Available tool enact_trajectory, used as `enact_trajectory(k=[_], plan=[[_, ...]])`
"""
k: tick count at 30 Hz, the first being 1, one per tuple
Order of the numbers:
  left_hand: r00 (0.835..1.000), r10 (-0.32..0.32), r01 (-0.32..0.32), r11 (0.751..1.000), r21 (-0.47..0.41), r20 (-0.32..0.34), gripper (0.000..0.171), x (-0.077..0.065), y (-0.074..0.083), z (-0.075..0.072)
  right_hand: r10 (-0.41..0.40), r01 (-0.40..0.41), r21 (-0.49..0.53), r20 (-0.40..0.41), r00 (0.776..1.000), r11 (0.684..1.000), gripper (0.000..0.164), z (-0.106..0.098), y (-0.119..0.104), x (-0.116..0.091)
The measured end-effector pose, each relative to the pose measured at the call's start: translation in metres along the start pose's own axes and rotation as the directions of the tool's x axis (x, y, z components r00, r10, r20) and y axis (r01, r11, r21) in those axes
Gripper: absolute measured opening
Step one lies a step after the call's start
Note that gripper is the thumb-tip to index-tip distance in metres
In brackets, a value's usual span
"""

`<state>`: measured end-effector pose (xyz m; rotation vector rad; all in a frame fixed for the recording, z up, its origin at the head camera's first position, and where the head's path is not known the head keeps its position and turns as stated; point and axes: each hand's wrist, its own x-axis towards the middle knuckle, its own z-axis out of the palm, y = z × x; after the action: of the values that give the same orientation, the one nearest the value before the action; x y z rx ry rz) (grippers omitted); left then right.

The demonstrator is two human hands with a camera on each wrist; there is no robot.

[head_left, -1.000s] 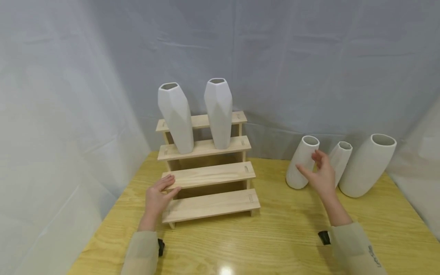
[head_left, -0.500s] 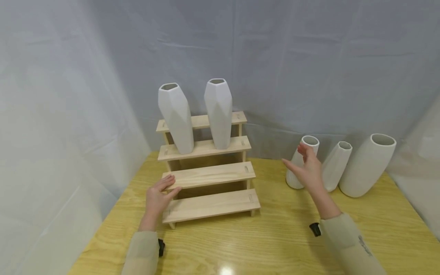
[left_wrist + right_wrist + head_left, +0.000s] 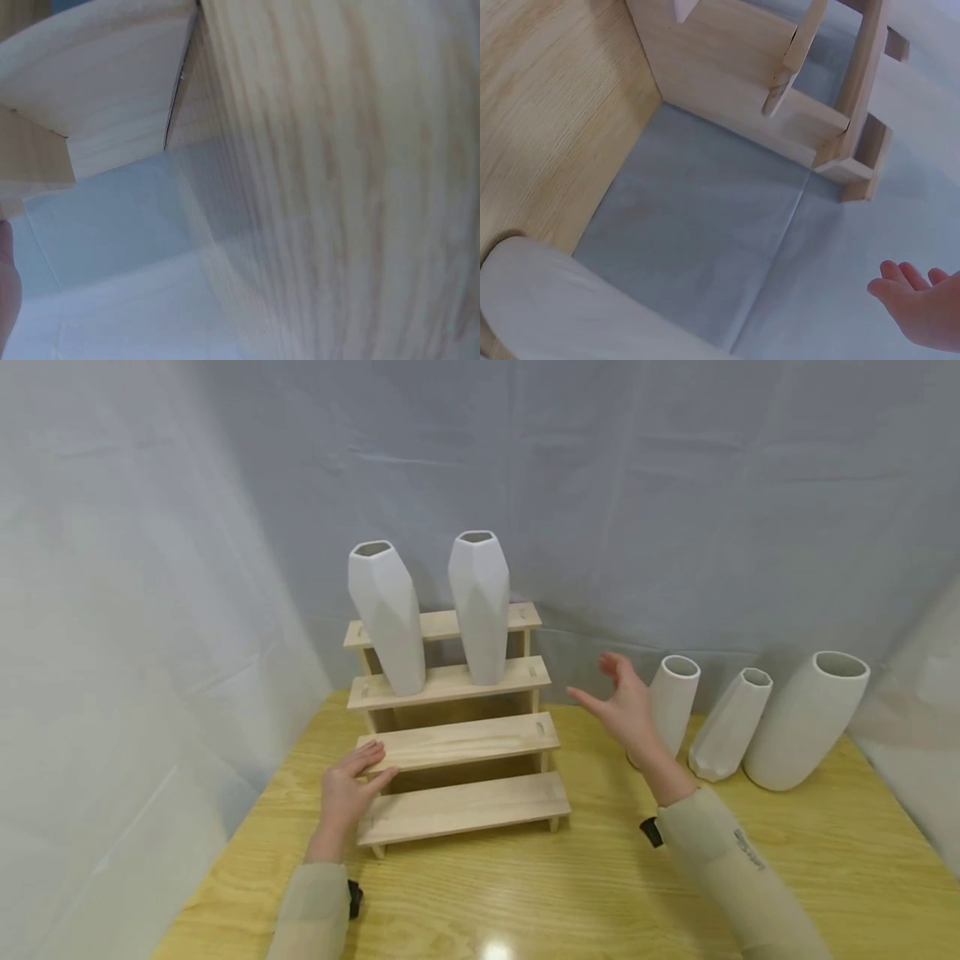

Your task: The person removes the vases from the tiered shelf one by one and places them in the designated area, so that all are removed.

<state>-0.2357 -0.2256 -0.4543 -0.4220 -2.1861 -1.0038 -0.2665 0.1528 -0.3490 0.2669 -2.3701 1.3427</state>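
1. Head view: the worktop (image 3: 600, 893) carries a stepped wooden rack (image 3: 457, 739) of four shelves at the left and three loose white vases at the right.
2. The rack looks partly filled: two faceted vases (image 3: 386, 618) (image 3: 480, 606) stand on its second shelf from the top; the lower two shelves and the top one are bare.
3. The three loose vases wait in a row on the worktop near the back curtain: the big vase (image 3: 806, 718) at far right, the faceted small vase (image 3: 731, 722) in the middle, the round vase (image 3: 671, 702) nearest the rack.
4. The right hand (image 3: 622, 706) hangs in the air between the rack and the round vase, grip wide, fingers spread, holding nothing and apparently just clear of the vase.
5. The left hand (image 3: 348, 789) lies flat on the left end of the third shelf, fingers straight, steadying the rack by the look of it.
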Motion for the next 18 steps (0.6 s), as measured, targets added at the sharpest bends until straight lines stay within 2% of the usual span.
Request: enact_trajectory(k=[8, 18], plan=[[1.0, -0.012, 0.012, 1.0, -0.001, 0.0, 0.031, 0.0, -0.001, -0.001, -0.07, 0.071, 0.029, -0.025, 0.997, 0.997, 0.065, 0.022, -0.019, 0.016], [1.0, -0.002, 0.002, 1.0, -0.011, -0.005, 0.03, 0.0, -0.001, 0.0, -0.022, 0.017, 0.046, 0.105, 0.994, 0.999, 0.073, 0.044, -0.033, 0.034]])
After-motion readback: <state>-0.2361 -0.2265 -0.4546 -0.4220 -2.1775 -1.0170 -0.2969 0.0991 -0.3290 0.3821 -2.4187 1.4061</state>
